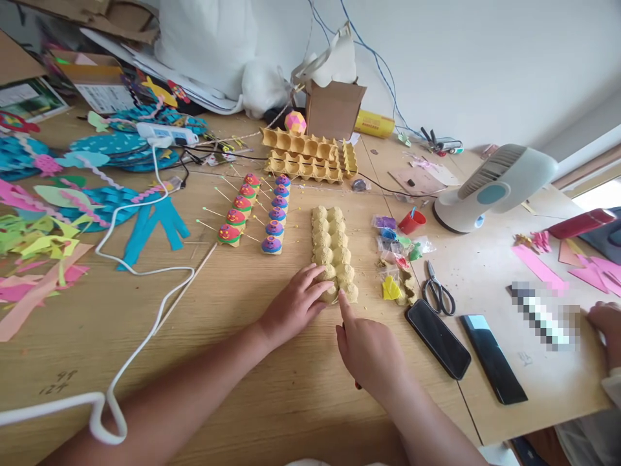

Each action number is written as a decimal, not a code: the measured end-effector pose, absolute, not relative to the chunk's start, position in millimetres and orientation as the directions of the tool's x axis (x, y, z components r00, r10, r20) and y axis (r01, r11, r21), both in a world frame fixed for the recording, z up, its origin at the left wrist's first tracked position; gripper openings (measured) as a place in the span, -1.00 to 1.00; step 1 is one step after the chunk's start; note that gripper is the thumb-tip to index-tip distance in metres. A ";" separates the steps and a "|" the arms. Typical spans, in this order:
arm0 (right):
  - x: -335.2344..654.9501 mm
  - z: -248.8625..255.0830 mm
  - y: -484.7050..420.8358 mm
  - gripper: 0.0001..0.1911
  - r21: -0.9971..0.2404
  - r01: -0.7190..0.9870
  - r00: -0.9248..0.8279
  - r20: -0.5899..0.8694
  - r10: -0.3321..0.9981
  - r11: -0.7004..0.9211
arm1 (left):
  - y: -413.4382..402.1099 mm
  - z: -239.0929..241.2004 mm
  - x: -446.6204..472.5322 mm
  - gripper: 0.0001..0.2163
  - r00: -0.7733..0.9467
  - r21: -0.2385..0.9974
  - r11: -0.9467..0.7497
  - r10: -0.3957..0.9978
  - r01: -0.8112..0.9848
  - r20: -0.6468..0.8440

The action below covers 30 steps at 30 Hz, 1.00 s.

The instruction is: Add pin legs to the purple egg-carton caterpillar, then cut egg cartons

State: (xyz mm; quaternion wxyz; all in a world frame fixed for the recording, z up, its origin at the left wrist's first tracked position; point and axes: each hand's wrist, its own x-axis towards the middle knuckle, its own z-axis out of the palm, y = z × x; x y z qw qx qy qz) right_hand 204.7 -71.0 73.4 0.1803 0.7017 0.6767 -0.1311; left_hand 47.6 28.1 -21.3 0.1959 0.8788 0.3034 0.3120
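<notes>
A long strip of yellow egg carton (332,246) lies bumps-up on the wooden table (233,362). My left hand (297,304) rests on its near end, fingers curled against the cups. My right hand (366,349) sits just to the right, index finger stretched out and touching the carton's near end, the other fingers closed round something small and red that I cannot make out. Two painted egg-carton caterpillars, one red and green (237,210), one blue and purple (276,213), stand left of the strip with pins sticking out.
A stack of egg cartons (308,154) and a cardboard box (334,107) stand behind. Scissors (438,292), two phones (439,338) (492,357), a red cup (411,221) and a white fan (495,188) lie right. A white cable (140,310) and paper cutouts (58,213) fill the left. Another person's hand (606,323) shows at far right.
</notes>
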 end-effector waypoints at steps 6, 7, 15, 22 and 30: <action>211.7 75.6 -55.4 -0.32 0.048 0.998 0.051 -0.402 0.914 -0.035 | 34.5 -17.7 63.2 -0.75 0.586 0.568 -0.687 0.710 0.454 0.391; 213.7 76.7 -51.9 -0.32 0.049 0.998 0.057 -0.405 0.913 -0.041 | 36.7 -16.8 67.4 -0.76 0.580 0.579 -0.676 0.719 0.456 0.382; 230.6 72.0 -26.5 -0.33 0.056 0.997 0.075 -0.381 0.921 -0.057 | 57.7 -19.8 91.1 -0.77 0.525 0.614 -0.648 0.748 0.451 0.405; 229.8 69.3 -20.1 -0.35 0.046 0.997 0.077 -0.361 0.929 -0.065 | 68.7 -28.3 88.1 -0.74 0.534 0.594 -0.670 0.732 0.446 0.424; 237.7 69.0 -17.1 -0.38 0.020 0.999 0.054 -0.358 0.932 -0.050 | 71.0 -32.0 86.2 -0.72 0.528 0.608 -0.667 0.733 0.430 0.430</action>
